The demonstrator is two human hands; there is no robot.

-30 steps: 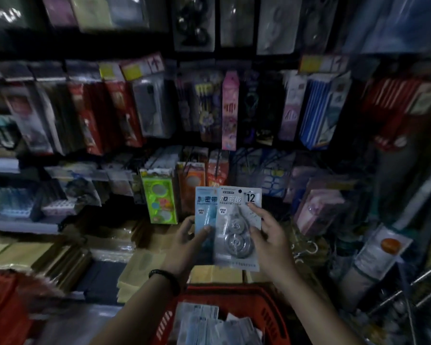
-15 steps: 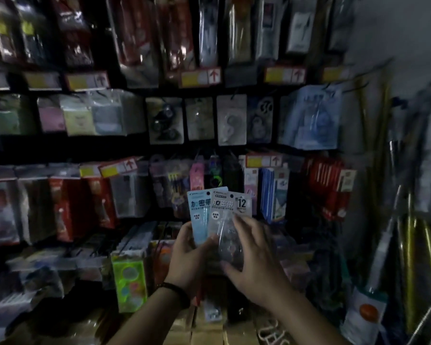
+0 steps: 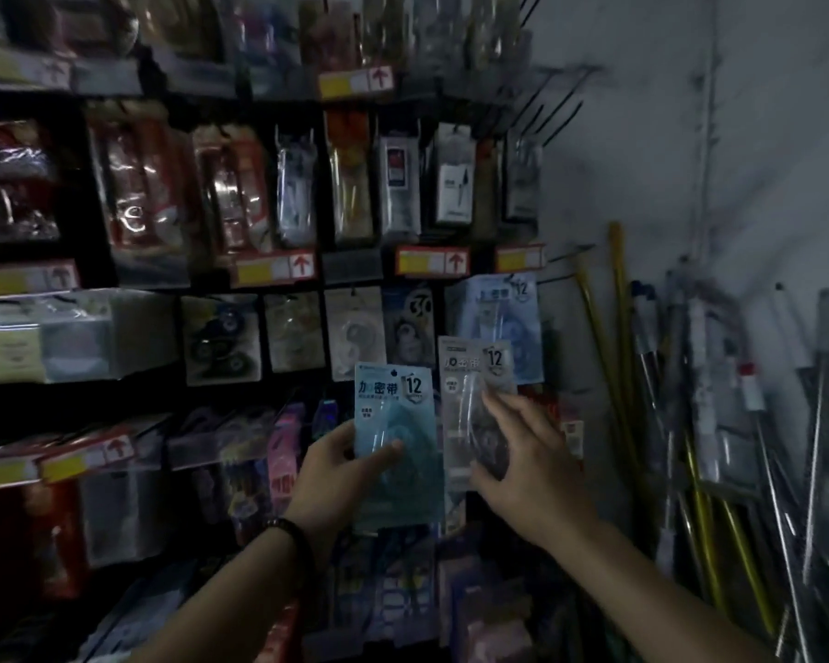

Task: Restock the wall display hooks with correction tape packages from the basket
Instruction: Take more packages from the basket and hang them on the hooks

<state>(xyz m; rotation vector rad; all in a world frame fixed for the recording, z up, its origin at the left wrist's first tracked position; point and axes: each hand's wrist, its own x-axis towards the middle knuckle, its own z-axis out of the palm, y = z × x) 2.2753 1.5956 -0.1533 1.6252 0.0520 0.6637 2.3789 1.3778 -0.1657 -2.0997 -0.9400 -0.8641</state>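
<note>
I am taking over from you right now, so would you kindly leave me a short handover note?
Left hand grips a blue correction tape package.
Right hand holds a grey package, its top overlapping the hanging packs on the wall display.
Done: neither held package is on a hook yet.
Left: hang both.
The basket is out of view.

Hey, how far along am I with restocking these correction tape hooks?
Done, seemingly: a light-blue hanging pack marked 12 is on the right-hand hook. In hand: your left hand holds a blue package, and your right hand holds a grey package raised just below that hook. Left: neither is hung yet. The basket is out of view, so what remains there cannot be told.
</note>
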